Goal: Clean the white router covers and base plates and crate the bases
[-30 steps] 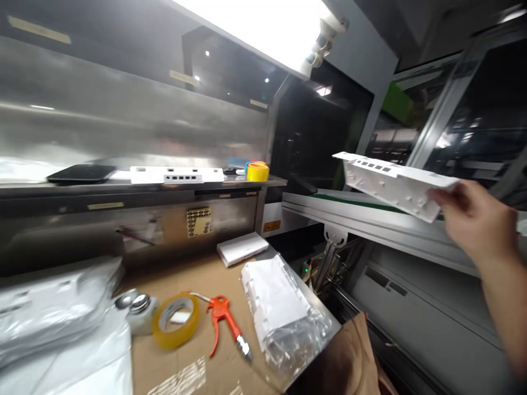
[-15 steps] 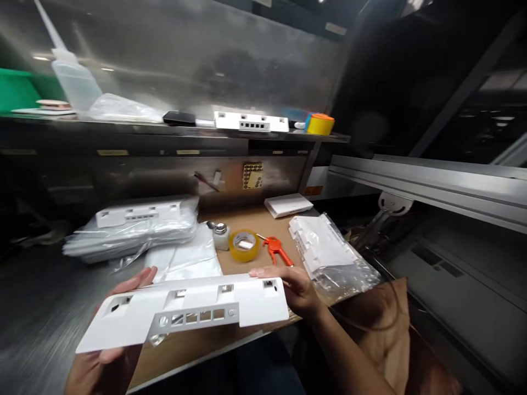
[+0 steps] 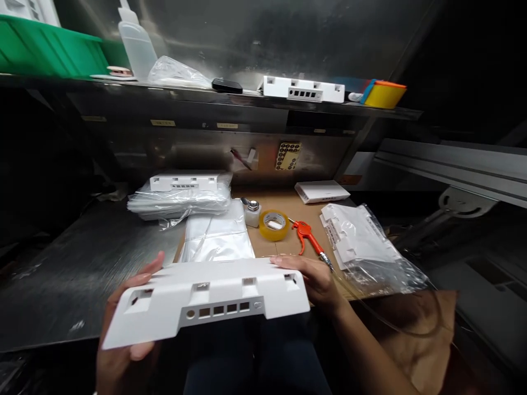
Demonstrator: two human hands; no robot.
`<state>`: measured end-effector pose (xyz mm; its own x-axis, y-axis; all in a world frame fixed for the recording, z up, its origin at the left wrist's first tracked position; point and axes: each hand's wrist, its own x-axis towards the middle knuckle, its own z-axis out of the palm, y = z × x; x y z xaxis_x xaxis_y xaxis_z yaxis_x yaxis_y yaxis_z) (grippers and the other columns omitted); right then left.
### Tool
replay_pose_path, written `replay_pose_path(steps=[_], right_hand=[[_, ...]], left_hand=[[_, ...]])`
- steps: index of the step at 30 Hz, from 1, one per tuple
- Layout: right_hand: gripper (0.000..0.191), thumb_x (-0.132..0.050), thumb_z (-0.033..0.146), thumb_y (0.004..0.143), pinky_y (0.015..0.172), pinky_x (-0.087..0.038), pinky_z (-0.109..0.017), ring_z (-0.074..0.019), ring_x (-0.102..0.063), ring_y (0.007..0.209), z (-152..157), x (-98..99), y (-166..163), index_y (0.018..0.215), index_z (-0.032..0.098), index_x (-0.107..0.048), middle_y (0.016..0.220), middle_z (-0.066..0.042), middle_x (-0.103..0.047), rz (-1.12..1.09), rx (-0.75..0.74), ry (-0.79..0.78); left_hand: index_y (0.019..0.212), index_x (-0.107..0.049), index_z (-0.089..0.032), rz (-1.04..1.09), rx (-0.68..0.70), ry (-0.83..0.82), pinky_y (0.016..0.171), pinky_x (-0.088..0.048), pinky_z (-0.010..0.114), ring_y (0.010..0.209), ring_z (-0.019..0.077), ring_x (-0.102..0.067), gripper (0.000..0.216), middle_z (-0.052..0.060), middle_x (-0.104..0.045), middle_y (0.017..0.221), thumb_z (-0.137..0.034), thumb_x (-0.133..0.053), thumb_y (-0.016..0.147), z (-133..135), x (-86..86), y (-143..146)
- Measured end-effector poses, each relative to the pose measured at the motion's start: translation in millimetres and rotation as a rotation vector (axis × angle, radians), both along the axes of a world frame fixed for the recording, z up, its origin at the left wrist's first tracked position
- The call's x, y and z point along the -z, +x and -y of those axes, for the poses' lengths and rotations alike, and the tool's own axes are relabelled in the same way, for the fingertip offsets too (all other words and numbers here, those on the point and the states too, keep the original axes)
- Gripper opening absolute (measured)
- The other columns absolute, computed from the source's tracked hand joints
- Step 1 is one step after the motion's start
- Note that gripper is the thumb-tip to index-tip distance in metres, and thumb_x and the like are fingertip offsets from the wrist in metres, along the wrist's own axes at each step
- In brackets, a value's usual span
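Note:
Between both hands I hold a white plastic housing (image 3: 222,280), its long edge with several square port openings and a round hole facing me. My left hand (image 3: 119,323) grips its left end, thumb beneath and fingers behind. At the right end, my right hand (image 3: 315,280) has its fingers over the top rear edge; its thumb is hidden. Beyond the housing lie white plastic bags (image 3: 218,236), a roll of yellow tape (image 3: 274,225), an orange air blow gun (image 3: 307,236) on a hose, and a small metal-topped bottle (image 3: 252,213).
A bagged white housing (image 3: 362,236) lies on the right, with a white box-like unit (image 3: 321,191) behind it. Another housing (image 3: 185,181) rests on stacked bags (image 3: 181,200). The shelf (image 3: 247,101) carries a green bin (image 3: 49,49), a squeeze bottle (image 3: 138,49) and another housing (image 3: 304,89).
My view has turned left and downward, so the bench and shelf appear farther right and higher. Both hands keep hold of the housing, which has tilted slightly.

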<state>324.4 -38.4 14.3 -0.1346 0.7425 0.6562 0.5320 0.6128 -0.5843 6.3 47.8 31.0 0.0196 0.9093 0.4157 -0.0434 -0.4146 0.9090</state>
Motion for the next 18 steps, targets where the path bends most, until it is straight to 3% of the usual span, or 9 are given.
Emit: replay_pose_path(steps=[5, 14, 16, 18], right_hand=[[0.046, -0.058, 0.013, 0.099, 0.101, -0.063, -0.043, -0.0279, -0.074, 0.117, 9.3, 12.3, 10.8, 0.140, 0.032, -0.064, 0.130, -0.007, -0.075, -0.026, 0.092, -0.020], [0.041, -0.063, 0.017, 0.096, 0.100, -0.064, -0.045, -0.0313, -0.074, 0.116, 17.2, 27.0, 22.9, 0.136, 0.028, -0.068, 0.130, -0.010, -0.075, -0.083, 0.138, -0.021], [0.042, -0.063, 0.015, 0.096, 0.100, -0.064, -0.046, -0.0313, -0.074, 0.117, 18.8, 31.1, 22.2, 0.136, 0.027, -0.068, 0.131, -0.009, -0.074, -0.102, 0.142, 0.005], [0.042, -0.061, 0.014, 0.097, 0.103, -0.062, -0.051, -0.0325, -0.071, 0.122, 20.3, 33.6, 20.2, 0.136, 0.027, -0.067, 0.134, -0.009, -0.073, -0.114, 0.142, 0.047]], left_hand=[[0.120, -0.065, -0.030, 0.114, 0.096, -0.031, 0.126, -0.027, 0.062, 0.150, 0.0437, -0.037, 0.078, 0.009, -0.062, 0.147, -0.075, -0.086, 0.060, 10.5, 0.3, 17.9], [0.125, -0.062, -0.032, -0.023, 0.160, 0.090, 0.123, -0.031, 0.066, 0.150, 0.0427, -0.039, 0.077, 0.011, -0.059, 0.151, -0.078, -0.081, 0.065, 6.2, 21.2, 20.7], [0.123, -0.063, -0.034, 0.042, 0.139, 0.000, 0.123, -0.031, 0.064, 0.154, 0.0411, -0.033, 0.081, 0.008, -0.049, 0.161, -0.088, -0.071, 0.064, 3.2, 27.5, 20.7], [0.130, -0.061, -0.034, 0.115, 0.148, -0.141, 0.121, -0.036, 0.060, 0.154, 0.0371, -0.033, 0.084, 0.006, -0.045, 0.164, -0.096, -0.043, 0.076, -0.7, 30.2, 23.1]])
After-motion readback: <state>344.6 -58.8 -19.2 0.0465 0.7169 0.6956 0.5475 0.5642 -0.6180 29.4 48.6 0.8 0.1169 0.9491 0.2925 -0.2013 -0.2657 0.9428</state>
